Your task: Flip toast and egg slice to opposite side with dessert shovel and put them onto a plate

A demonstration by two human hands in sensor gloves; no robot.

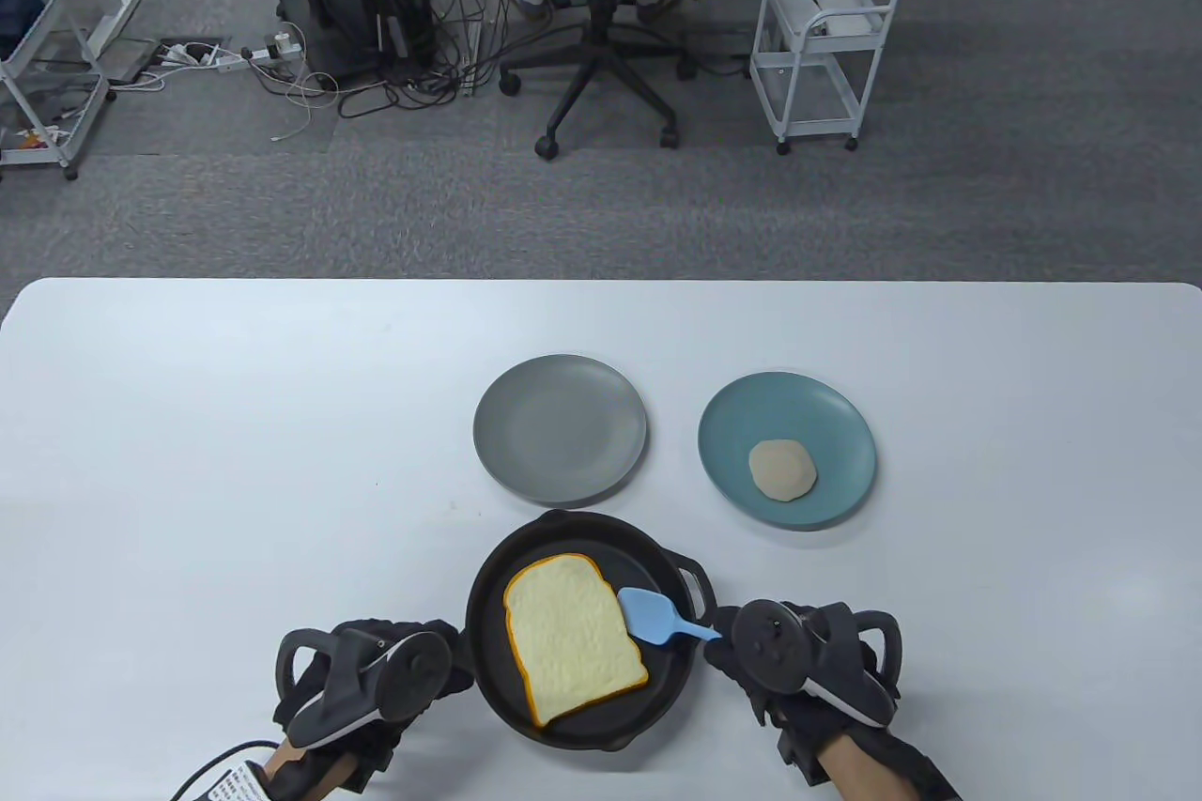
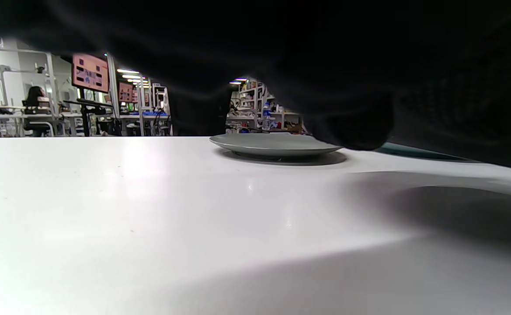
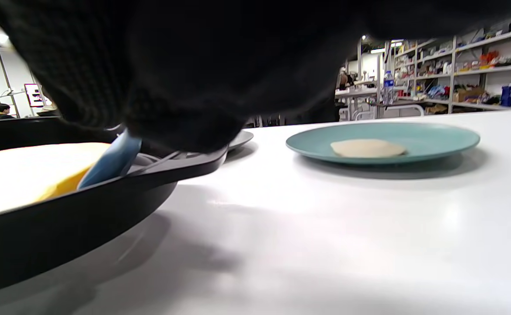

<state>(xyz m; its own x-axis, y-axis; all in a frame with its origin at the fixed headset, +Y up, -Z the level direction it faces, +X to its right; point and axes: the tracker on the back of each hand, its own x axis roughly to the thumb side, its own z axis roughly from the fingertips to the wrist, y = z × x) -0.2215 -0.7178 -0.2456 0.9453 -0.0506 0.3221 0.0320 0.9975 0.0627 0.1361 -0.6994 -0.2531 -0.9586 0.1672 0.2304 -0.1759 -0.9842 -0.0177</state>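
A slice of toast point(image 1: 573, 637) lies pale side up in a black pan point(image 1: 488, 594) at the table's near edge. My right hand point(image 1: 742, 646) grips the handle of a light blue dessert shovel point(image 1: 657, 618). Its blade rests in the pan against the toast's right edge, seen close in the right wrist view as shovel point(image 3: 111, 162) beside toast point(image 3: 23, 175). My left hand point(image 1: 423, 660) sits against the pan's left rim with its fingers curled over the hidden handle. The round egg slice point(image 1: 781, 469) lies on a teal plate point(image 1: 826, 425). A grey plate point(image 1: 561, 428) stands bare.
Both plates stand just beyond the pan, grey on the left and teal on the right. The white table point(image 1: 235, 463) stretches wide to the left. Beyond its far edge are an office chair point(image 1: 601, 22) and a white cart point(image 1: 826, 40).
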